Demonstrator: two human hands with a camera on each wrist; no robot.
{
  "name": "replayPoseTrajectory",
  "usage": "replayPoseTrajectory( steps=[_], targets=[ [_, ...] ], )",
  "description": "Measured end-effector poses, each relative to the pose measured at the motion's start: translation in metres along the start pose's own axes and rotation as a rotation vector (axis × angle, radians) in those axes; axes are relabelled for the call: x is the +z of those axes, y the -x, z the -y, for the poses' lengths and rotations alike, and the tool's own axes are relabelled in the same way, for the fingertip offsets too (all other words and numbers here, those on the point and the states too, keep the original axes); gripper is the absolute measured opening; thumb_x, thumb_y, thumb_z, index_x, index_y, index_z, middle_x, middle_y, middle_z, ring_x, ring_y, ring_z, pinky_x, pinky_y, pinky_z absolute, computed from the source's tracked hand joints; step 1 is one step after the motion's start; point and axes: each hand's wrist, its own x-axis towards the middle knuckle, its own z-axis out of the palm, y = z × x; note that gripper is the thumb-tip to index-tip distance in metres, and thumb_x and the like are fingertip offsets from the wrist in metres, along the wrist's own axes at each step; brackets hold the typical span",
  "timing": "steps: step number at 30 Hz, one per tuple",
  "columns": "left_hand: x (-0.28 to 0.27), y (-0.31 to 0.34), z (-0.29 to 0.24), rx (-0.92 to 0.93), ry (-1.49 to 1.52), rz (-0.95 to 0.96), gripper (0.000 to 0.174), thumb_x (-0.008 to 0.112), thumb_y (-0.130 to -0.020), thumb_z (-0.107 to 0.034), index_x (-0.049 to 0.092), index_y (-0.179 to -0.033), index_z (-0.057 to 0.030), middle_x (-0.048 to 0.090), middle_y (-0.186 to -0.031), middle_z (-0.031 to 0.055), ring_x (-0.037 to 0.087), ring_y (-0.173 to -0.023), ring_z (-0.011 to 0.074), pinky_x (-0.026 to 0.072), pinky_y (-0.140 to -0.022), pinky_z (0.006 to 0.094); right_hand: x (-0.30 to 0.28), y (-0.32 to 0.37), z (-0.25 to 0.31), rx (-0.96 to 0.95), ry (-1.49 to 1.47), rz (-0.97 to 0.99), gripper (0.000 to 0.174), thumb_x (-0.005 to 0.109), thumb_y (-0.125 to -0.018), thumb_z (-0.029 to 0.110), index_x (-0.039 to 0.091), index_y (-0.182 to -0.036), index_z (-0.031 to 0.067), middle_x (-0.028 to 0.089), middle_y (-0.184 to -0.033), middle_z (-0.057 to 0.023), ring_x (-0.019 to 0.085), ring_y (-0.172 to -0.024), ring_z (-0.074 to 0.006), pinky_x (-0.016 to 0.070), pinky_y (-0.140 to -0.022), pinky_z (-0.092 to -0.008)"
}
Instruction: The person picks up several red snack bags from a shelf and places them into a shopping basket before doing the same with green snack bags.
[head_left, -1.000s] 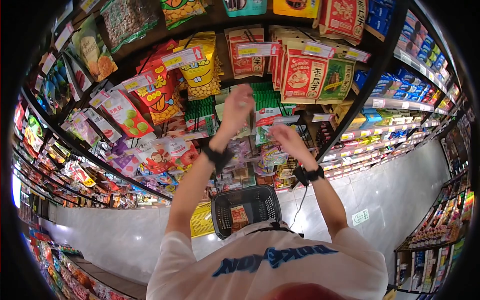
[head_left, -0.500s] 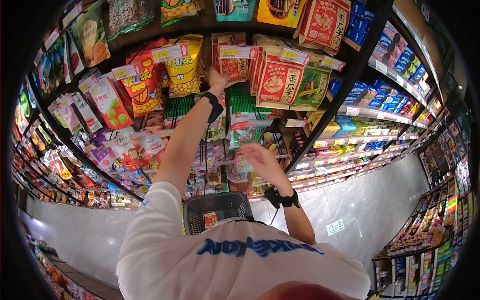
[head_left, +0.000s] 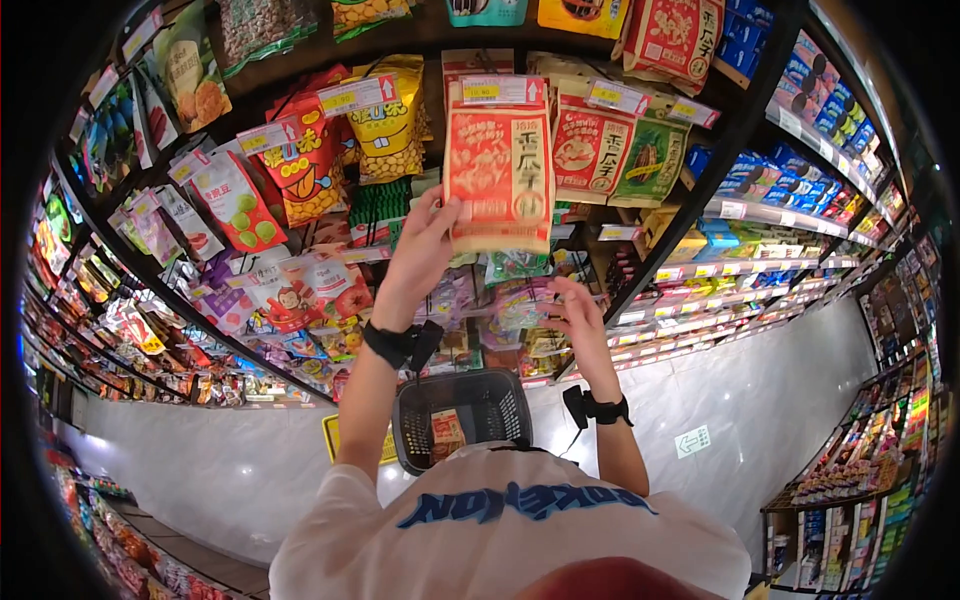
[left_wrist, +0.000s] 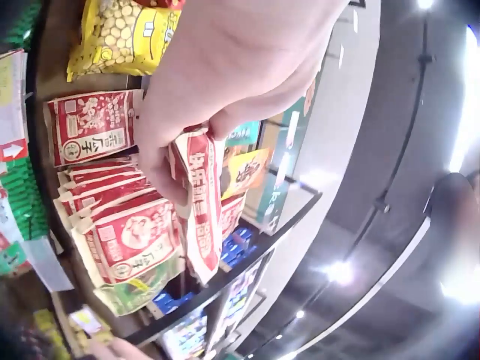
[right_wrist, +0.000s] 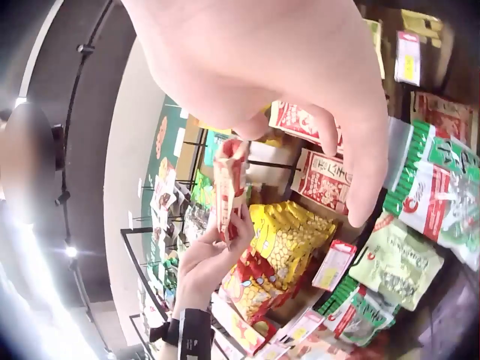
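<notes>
A red and cream packet (head_left: pixel 499 165) is held up off the shelf by my left hand (head_left: pixel 418 255), which pinches its lower left edge with thumb and fingers. In the left wrist view the same packet (left_wrist: pixel 201 202) is seen edge-on beneath my left hand (left_wrist: pixel 232 71). My right hand (head_left: pixel 583 322) is raised below and to the right of the packet, fingers loosely bent, touching nothing. The right wrist view has my right hand (right_wrist: pixel 300 82) large in front, with the packet (right_wrist: pixel 229 187) in the other hand (right_wrist: pixel 206 262) beyond it.
Similar red packets (head_left: pixel 592 150) hang just right, yellow snack bags (head_left: pixel 388 125) just left. A dark basket (head_left: pixel 405 430) with a small packet (head_left: pixel 447 428) inside stands below. A black shelf post (head_left: pixel 706 190) rises at the right, and price tags (head_left: pixel 360 95) stick out from the hooks.
My left hand reached among the hanging packets and has come back toward me gripping a red one. My right hand has risen slightly, its fingers spread a little more.
</notes>
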Motion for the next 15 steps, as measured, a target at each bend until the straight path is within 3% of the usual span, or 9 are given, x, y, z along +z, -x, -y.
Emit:
replayPoseTrajectory(
  steps=[2, 5, 8, 9, 12, 13, 15],
  targets=[
    [-0.005, 0.014, -0.01, -0.004, -0.017, 0.05, 0.032, 0.057, -0.097, -0.015, 0.043, -0.124, -0.0025, 0.063, -0.108, 0.0085, 0.06, -0.105, 0.0165, 0.0492, -0.092, 0.035, 0.009, 0.004, -0.001, 0.053, -0.107, 0.057, 0.051, 0.037, -0.103, 0.04, 0.04, -0.138, 0.0036, 0.053, -0.13, -0.0149, 0.06, -0.111, -0.0287, 0.054, -0.087, -0.0404],
    [-0.003, 0.027, -0.02, -0.026, -0.117, 0.12, 0.033, 0.056, -0.098, -0.014, 0.044, -0.126, -0.0035, 0.063, -0.113, 0.0094, 0.061, -0.105, 0.0155, 0.0486, -0.092, 0.0329, 0.023, 0.003, 0.007, 0.035, -0.255, 0.211, 0.052, 0.037, -0.103, 0.041, 0.037, -0.138, 0.0025, 0.049, -0.132, -0.0133, 0.06, -0.113, -0.0268, 0.0537, -0.087, -0.038],
    [-0.008, 0.05, -0.002, -0.14, -0.201, 0.092, 0.033, 0.057, -0.097, -0.011, 0.043, -0.126, -0.0042, 0.063, -0.113, 0.0087, 0.061, -0.103, 0.0138, 0.0485, -0.091, 0.0303, 0.047, 0.006, 0.012, -0.05, -0.497, 0.176, 0.052, 0.036, -0.104, 0.043, 0.036, -0.138, 0.0033, 0.052, -0.128, -0.0113, 0.061, -0.108, -0.0247, 0.0535, -0.083, -0.0375],
    [-0.009, 0.062, 0.008, -0.143, -0.217, 0.135, 0.033, 0.057, -0.097, -0.011, 0.043, -0.126, -0.005, 0.063, -0.111, 0.0077, 0.06, -0.103, 0.0127, 0.0485, -0.089, 0.0282, 0.049, 0.009, 0.008, -0.039, -0.555, 0.158, 0.049, 0.044, -0.102, 0.039, 0.041, -0.136, 0.0028, 0.057, -0.12, -0.0083, 0.06, -0.101, -0.0187, 0.0513, -0.08, -0.033],
    [-0.04, 0.108, 0.053, -0.327, -0.218, 0.051, 0.035, 0.059, -0.096, -0.013, 0.043, -0.126, -0.0066, 0.063, -0.114, 0.0057, 0.059, -0.104, 0.0124, 0.051, -0.083, 0.0297, 0.058, 0.021, -0.026, 0.015, 0.014, -0.093, 0.046, 0.055, -0.098, 0.031, 0.046, -0.133, 0.0026, 0.061, -0.113, -0.0063, 0.058, -0.095, -0.0134, 0.0485, -0.08, -0.0291],
    [-0.051, 0.128, 0.069, -0.37, -0.213, 0.024, 0.037, 0.061, -0.095, -0.015, 0.044, -0.126, -0.0069, 0.063, -0.113, 0.0054, 0.06, -0.103, 0.0123, 0.0517, -0.081, 0.0305, 0.056, 0.028, -0.041, 0.149, 0.036, -0.086, 0.044, 0.062, -0.094, 0.024, 0.05, -0.13, 0.0023, 0.063, -0.11, -0.0069, 0.058, -0.097, -0.0119, 0.0468, -0.084, -0.0269],
    [-0.074, 0.172, 0.09, -0.535, -0.282, -0.012, 0.042, 0.066, -0.092, -0.019, 0.046, -0.127, -0.0068, 0.066, -0.108, 0.0061, 0.064, -0.097, 0.0145, 0.0535, -0.08, 0.0324, 0.049, 0.049, -0.088, 0.314, 0.01, 0.048, 0.045, 0.064, -0.093, 0.026, 0.053, -0.127, -0.0004, 0.064, -0.11, -0.0079, 0.059, -0.096, -0.0118, 0.0473, -0.084, -0.0272]
  ],
)
